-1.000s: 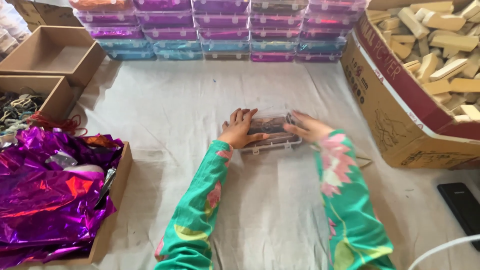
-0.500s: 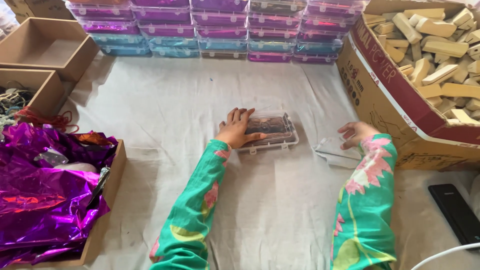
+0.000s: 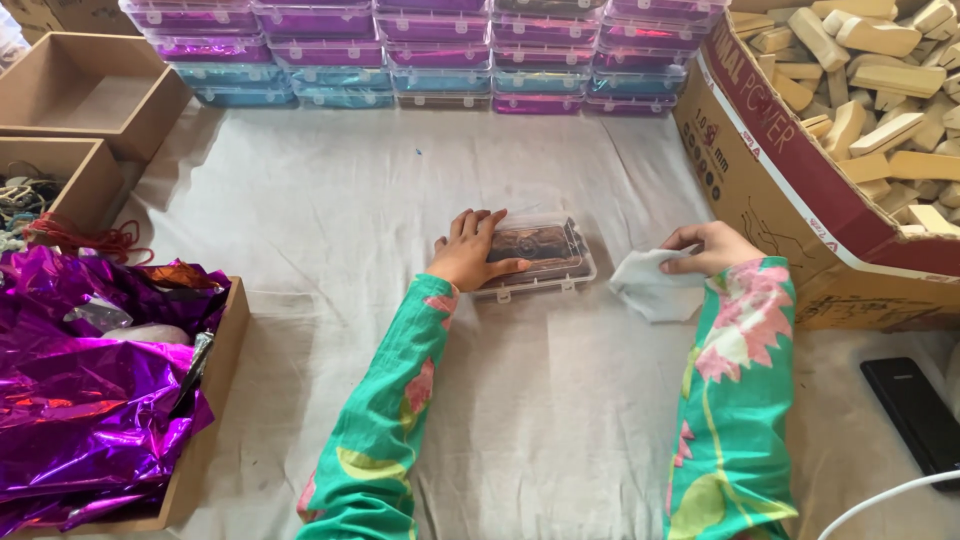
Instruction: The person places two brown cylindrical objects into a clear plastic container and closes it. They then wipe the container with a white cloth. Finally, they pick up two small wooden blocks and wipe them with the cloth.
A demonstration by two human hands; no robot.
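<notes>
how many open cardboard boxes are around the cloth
4: an empty box at top left, a box of cords below it, a box of purple foil at lower left, a large box of wooden blocks at right. Others may lie out of view.

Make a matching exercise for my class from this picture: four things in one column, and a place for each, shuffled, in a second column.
Things
1. clear box
2. white cloth
3. phone
4. purple foil

Places
A. in a wooden box at the near left
B. under the left hand, mid-table
C. on the table at the near right
D. held by the right hand, beside the carton of wood blocks

Pairs: 1-B, 2-D, 3-C, 4-A
</notes>
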